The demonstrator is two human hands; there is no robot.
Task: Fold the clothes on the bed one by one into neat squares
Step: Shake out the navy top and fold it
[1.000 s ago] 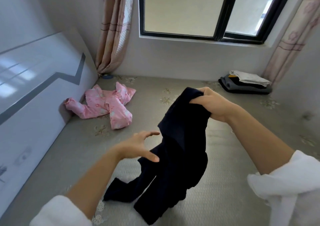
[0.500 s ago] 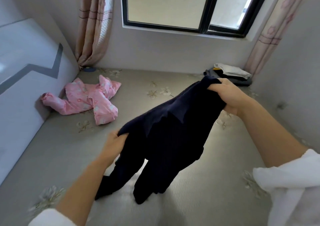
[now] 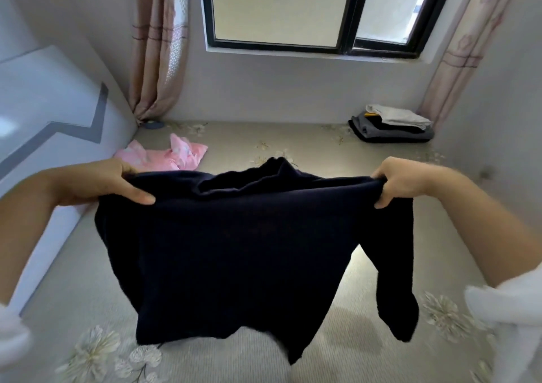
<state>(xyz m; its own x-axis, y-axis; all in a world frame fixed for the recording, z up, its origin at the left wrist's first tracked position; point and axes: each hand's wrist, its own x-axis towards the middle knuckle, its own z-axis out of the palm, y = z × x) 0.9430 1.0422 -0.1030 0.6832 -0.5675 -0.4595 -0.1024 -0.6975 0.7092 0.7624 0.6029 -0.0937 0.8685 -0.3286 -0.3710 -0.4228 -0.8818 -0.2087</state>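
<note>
A dark navy long-sleeved top (image 3: 249, 244) hangs spread out in front of me above the bed (image 3: 352, 350). My left hand (image 3: 108, 181) grips its left shoulder and my right hand (image 3: 401, 181) grips its right shoulder, stretching the top edge taut between them. The collar stands up at the middle and one sleeve dangles at the right. A crumpled pink garment (image 3: 170, 156) lies on the bed at the far left, partly hidden behind the top and my left hand.
A stack of folded clothes (image 3: 393, 126), grey and black with a white piece on top, sits at the bed's far right corner. A white headboard (image 3: 50, 136) lines the left side. Window wall and curtains (image 3: 158, 45) close the far end.
My left hand took hold of the dark top, then both hands moved apart and lifted it, so it hangs spread wide instead of bunched.
</note>
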